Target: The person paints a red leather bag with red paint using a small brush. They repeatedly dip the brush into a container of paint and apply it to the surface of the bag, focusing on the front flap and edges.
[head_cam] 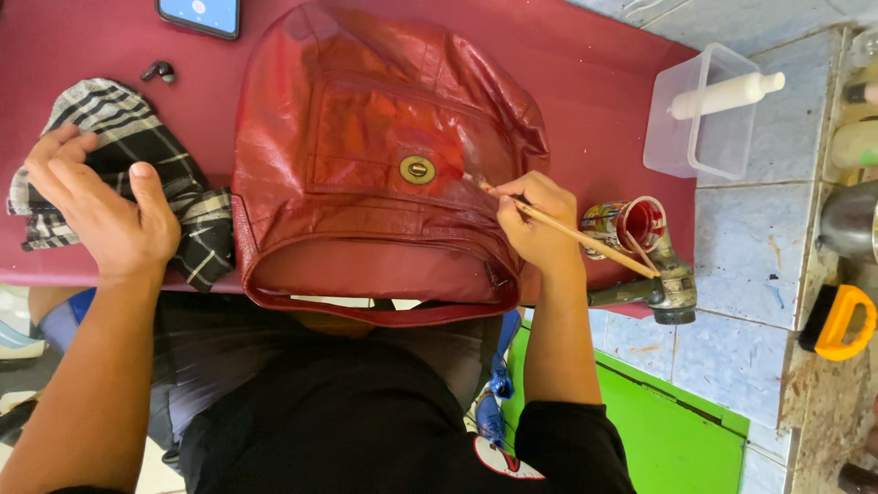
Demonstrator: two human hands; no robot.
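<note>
Bag: red leather handbag point(384, 165), flat on the maroon surface point(604, 82), mouth hanging over the near edge, brass clasp point(417, 169) facing up.
Right hand point(535, 229): grip pinched shut round a thin wooden brush point(576, 236); tip touching the leather just right of the clasp.
Brush axis: slanting, tip up-left on the bag, tail down-right toward the small pot of red colour point(638, 224) at the right edge.
Left hand point(105, 215): fingers loosely curled, holding nothing, resting on a checked cloth point(137, 155) near the left edge, just beside the bag.
Nearer hand: right, already at the bag's right side; left apart from the leather.
Far edge: phone point(199, 14), dark earbuds point(158, 70).
Off the surface, right: clear plastic tub point(704, 137) with a white bottle point(727, 94) on tiled counter point(750, 265).
</note>
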